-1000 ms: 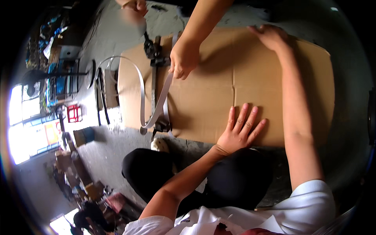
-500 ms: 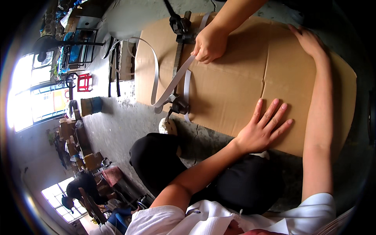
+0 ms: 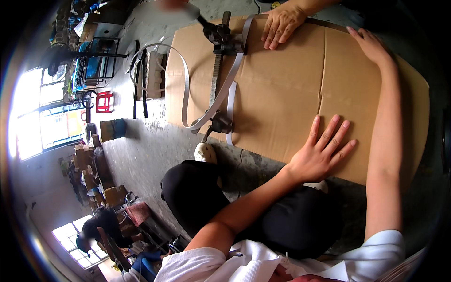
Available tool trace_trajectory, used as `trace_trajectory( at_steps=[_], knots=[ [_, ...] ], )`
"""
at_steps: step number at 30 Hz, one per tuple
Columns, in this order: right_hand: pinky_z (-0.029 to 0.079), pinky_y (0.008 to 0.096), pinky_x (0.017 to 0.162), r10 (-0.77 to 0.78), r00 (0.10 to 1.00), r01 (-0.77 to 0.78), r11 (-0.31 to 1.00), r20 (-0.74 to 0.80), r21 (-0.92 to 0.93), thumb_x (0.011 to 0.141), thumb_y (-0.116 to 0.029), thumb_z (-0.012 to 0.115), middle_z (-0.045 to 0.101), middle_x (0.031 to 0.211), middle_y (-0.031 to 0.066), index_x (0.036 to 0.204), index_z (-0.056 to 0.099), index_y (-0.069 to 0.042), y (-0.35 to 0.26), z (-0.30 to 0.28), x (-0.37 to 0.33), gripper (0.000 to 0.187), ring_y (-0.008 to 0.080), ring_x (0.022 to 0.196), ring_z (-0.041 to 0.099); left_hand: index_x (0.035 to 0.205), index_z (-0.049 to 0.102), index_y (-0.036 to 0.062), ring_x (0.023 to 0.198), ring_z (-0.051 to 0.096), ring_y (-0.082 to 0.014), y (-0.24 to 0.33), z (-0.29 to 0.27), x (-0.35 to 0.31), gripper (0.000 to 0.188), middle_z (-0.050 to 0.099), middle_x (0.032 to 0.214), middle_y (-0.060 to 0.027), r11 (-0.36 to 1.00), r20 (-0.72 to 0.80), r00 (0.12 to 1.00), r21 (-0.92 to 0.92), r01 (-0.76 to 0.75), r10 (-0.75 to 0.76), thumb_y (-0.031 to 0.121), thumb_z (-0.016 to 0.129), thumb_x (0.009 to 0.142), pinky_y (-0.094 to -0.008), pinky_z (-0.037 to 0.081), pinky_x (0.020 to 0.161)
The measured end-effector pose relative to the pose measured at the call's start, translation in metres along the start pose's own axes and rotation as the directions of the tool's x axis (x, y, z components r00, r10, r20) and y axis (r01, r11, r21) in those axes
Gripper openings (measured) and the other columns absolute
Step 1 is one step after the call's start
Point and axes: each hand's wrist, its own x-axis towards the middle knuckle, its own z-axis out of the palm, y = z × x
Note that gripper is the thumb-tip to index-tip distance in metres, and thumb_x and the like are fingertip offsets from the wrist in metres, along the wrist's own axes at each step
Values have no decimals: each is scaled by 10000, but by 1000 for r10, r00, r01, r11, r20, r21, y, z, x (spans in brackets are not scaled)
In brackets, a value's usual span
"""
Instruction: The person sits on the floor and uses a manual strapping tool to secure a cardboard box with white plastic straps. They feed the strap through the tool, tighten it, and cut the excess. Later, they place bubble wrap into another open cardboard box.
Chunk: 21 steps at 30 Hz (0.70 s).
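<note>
A large flat sheet of brown cardboard [image 3: 282, 89] lies in front of me. My left hand [image 3: 322, 152] rests palm down on its near part, fingers spread. At the far right edge is my right hand [image 3: 369, 44], thumb apart and the other fingers partly hidden at the edge. Across the left part of the cardboard lies a dark metal tool with a toothed bar [image 3: 216, 75] and clamp-like pieces at both ends. A white strap [image 3: 186, 89] runs along this tool and loops out to the left. A co-worker's hand [image 3: 284, 23] lies on the far edge, beside the strap.
A red stool [image 3: 104, 102] and a bucket-like container [image 3: 112, 129] stand on the concrete floor to the left. Cardboard boxes [image 3: 115, 195] are stacked along the left wall. Another person [image 3: 105, 228] bends over at the lower left. My knees are close to the cardboard's near edge.
The co-worker's hand has let go of the white strap and moved up to the far edge, where it lies flatter. The strap now hangs in a wider curve. My hands hold their places.
</note>
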Motion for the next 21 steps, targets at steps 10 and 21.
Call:
trace_trajectory(
  at_steps=[10, 21],
  knots=[
    [356, 406, 980, -31, 995, 29, 999, -98, -23, 843, -705, 268, 536, 1224, 129, 1080, 551, -41, 5, 6, 2, 760, 302, 1157, 476, 1381, 339, 162, 1330, 265, -397, 2, -10, 2, 587, 263, 1446, -205, 994, 49, 998, -98, 49, -45, 220, 476, 814, -625, 190, 1041],
    [336, 406, 1005, -15, 999, 14, 999, -37, -32, 843, -704, 262, 516, 1260, 131, 1107, 549, -44, 3, 3, 4, 766, 306, 1182, 457, 1394, 320, 156, 1340, 236, -404, 2, -10, 3, 641, 230, 1458, -209, 992, 77, 996, -123, 43, -33, 227, 511, 786, -638, 181, 1033]
  ],
)
